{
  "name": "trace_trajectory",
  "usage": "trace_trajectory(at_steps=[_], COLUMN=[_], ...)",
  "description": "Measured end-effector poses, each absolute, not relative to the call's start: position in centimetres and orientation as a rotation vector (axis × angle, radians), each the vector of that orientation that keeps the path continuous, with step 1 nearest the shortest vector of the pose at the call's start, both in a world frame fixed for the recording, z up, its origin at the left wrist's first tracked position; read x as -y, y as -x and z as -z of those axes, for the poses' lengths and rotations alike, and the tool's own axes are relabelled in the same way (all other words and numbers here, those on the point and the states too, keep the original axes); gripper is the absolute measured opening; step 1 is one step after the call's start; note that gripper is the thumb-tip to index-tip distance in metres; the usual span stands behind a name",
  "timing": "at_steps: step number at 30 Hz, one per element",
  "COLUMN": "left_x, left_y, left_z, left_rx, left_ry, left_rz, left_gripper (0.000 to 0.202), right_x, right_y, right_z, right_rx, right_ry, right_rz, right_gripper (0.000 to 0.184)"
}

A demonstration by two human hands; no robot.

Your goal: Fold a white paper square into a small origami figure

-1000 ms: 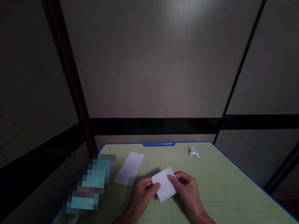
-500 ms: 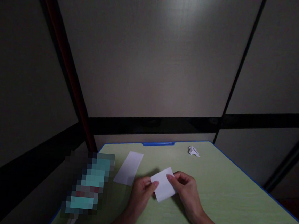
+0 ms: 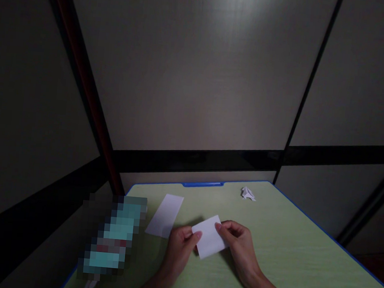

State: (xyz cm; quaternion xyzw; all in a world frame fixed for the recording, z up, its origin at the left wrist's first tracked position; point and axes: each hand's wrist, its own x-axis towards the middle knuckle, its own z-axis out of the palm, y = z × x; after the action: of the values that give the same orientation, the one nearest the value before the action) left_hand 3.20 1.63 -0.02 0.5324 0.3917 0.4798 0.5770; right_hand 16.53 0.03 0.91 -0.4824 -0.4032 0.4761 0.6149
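Note:
A small white piece of paper (image 3: 209,238) is held between both hands just above the green table (image 3: 291,242). My left hand (image 3: 181,246) pinches its left edge, thumb on top and fingers behind. On the other side, my right hand (image 3: 239,244) grips the right edge with the thumb on the upper face and the fingers curled beneath. The paper tilts, its far edge rising to the right. Beyond my left hand, a white paper strip (image 3: 166,213) lies flat. Near the table's far right corner sits a small folded paper figure (image 3: 248,193).
A blurred-out, teal-coloured object (image 3: 116,236) lies along the left table edge, a pale cable (image 3: 90,285) below it. A blue strip (image 3: 203,184) is set into the far edge. Grey panels (image 3: 200,82) with black bands stand right behind the table.
The held paper has turned slightly and looks a little wider, its left part shifted left. Both hands keep their pinch and have barely moved.

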Motion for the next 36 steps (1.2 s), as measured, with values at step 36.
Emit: trace_trajectory(at_steps=[36], left_x=[-1.53], left_y=[-3.20], left_z=[-0.25], left_rx=[-0.943], left_ry=[-1.250], left_rz=[-1.123], left_gripper=[0.027], right_x=[-0.02], right_y=[-16.40], right_z=[-0.98], right_rx=[0.923], right_ry=[1.105], right_rz=[-1.091], right_gripper=[0.020])
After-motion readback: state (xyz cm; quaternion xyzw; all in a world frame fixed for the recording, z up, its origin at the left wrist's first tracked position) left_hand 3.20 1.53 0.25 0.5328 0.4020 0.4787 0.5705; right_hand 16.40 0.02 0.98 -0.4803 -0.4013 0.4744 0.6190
